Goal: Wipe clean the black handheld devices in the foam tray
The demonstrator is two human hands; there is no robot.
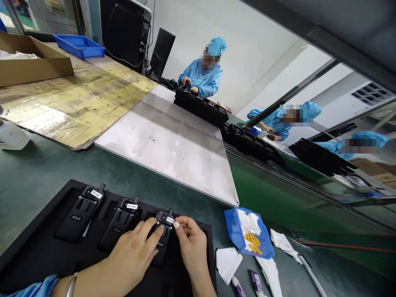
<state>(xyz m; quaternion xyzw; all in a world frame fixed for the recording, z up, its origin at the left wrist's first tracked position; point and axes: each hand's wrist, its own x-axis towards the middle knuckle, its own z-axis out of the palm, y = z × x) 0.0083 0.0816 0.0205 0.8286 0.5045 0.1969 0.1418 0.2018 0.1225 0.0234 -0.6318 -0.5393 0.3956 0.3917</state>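
Note:
Three black walkie-talkies lie back side up in a black foam tray (37,225), each with a white barcode label near its top. The left walkie-talkie (76,216) and the middle walkie-talkie (116,225) are untouched by my hands. My left hand (133,249) reaches over the right walkie-talkie (166,232), its fingers bent onto the upper back and partly covering it. At that radio's label (170,220), my right hand (192,243) has thumb and forefinger pinched together at the right end. Whatever sits between those fingertips is too small to make out.
Right of the tray are a blue bin (230,227) with yellow rings, white cloths (228,264) and purple-marked tubes (256,282). A white board (173,148) lies ahead, cardboard (77,99) to its left. Several co-workers in blue (201,76) work beyond at black trays (201,108).

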